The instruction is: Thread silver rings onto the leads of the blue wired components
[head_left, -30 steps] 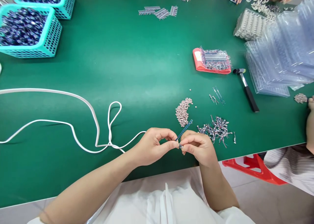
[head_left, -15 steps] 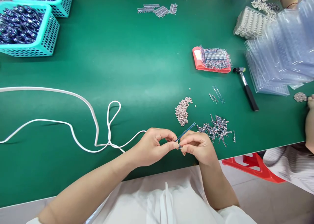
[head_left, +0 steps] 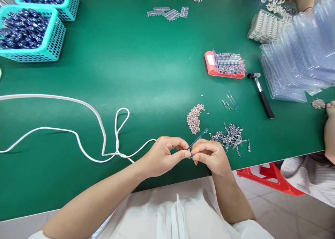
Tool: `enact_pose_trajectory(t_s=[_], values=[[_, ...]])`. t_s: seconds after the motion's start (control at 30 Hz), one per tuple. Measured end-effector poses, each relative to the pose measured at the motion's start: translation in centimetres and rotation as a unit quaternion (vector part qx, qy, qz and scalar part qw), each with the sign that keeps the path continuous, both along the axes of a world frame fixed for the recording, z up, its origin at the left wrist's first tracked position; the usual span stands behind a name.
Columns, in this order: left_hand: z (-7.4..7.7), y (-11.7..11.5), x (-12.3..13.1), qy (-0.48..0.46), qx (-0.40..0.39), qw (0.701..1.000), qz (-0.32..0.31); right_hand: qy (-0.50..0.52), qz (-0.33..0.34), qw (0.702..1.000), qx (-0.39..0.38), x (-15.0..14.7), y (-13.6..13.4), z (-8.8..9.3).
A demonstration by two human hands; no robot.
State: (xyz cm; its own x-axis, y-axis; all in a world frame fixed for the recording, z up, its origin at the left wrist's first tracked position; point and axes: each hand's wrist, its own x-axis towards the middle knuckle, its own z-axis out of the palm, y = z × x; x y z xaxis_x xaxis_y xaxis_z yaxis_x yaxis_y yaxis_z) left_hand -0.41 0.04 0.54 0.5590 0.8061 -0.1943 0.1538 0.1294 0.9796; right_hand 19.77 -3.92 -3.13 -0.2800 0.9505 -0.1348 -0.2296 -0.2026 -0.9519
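Observation:
My left hand and my right hand meet fingertip to fingertip just above the near edge of the green table. Both pinch the near end of a thin blue strip that slants up and to the right. A small part between the fingertips is too tiny to name. Close beyond the hands lie a heap of small pale round parts and a pile of small wired components.
A white cable loops across the left. Two teal baskets of dark blue parts stand far left. A red tray of components, a hammer and clear plastic trays sit right. Another person's hand rests at the right edge.
The blue strip's far end has shifted slightly in my fingers. Both hands stay pinched together in the same spot.

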Motion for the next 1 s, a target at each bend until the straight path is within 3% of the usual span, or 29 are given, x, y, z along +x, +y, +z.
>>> enact_pose_trajectory(t_s=[0.13,0.3,0.5,0.6,0.8,1.0], values=[[-0.1,0.1,0.1,0.013,-0.033,0.999,0.031,-0.036,-0.011,0.999,0.017,0.0,0.2,0.2],[-0.2,0.1,0.0,0.036,-0.006,0.998,0.056,-0.083,-0.02,0.995,0.049,0.2,0.2,0.6],[-0.8,0.1,0.1,-0.044,-0.091,0.994,0.052,-0.093,-0.058,0.992,0.059,0.4,-0.1,0.3],[-1.0,0.2,0.1,-0.034,-0.083,0.995,0.051,-0.084,-0.069,0.992,0.063,0.2,-0.2,0.2],[-0.5,0.3,-0.1,0.025,0.007,1.0,0.015,-0.15,-0.069,0.982,0.09,0.0,-0.8,0.9],[-0.5,0.1,0.0,0.056,-0.008,0.996,-0.065,-0.214,-0.046,0.97,0.109,0.9,-1.7,0.8]])
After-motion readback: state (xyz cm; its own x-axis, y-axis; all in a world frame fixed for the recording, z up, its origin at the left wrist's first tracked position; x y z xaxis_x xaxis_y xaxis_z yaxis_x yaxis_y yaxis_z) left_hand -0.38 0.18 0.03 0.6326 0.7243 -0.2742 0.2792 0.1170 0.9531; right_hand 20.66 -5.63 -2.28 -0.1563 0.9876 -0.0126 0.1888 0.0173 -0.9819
